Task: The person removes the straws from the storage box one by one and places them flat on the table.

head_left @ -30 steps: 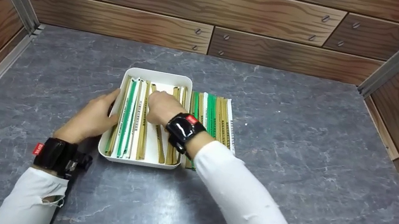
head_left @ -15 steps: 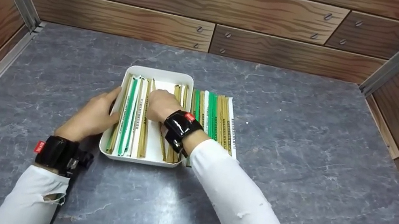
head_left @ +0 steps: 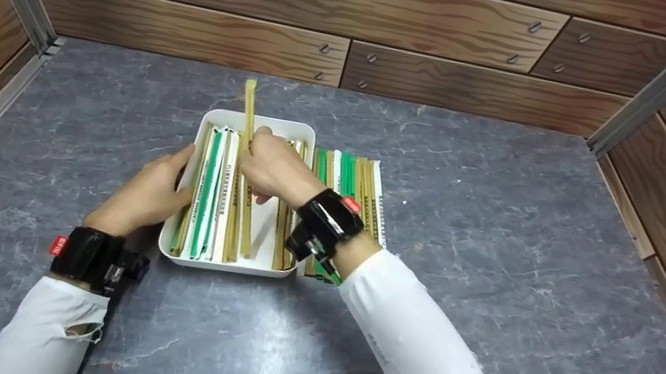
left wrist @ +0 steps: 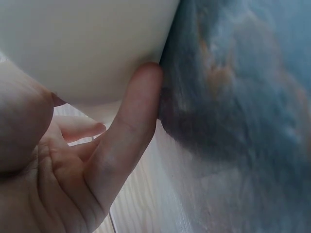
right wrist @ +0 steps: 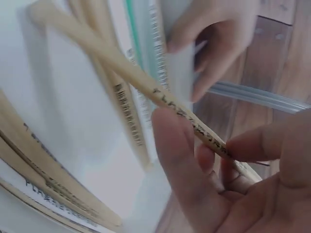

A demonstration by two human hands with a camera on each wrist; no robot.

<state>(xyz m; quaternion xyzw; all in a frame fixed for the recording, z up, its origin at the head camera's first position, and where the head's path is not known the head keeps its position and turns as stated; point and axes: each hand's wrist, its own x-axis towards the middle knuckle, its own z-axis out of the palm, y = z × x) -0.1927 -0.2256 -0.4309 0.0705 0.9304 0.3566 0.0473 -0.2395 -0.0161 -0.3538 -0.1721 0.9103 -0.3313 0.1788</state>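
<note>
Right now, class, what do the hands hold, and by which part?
The right hand pinches a tan stick partway along; the left hand touches the tray.

"What's the table like?"
"Grey, with pale streaks and a bright patch of glare on the near side."
"And what lies right on it?"
"A white tray, left of the middle. Just beside it, to the right, a row of green, tan and white sticks. Beyond them, white specks."

honestly the tray is white, held stick tan with black print, other sticks green, tan and white. Table marbled grey, wall brown woodgrain, straps black.
</note>
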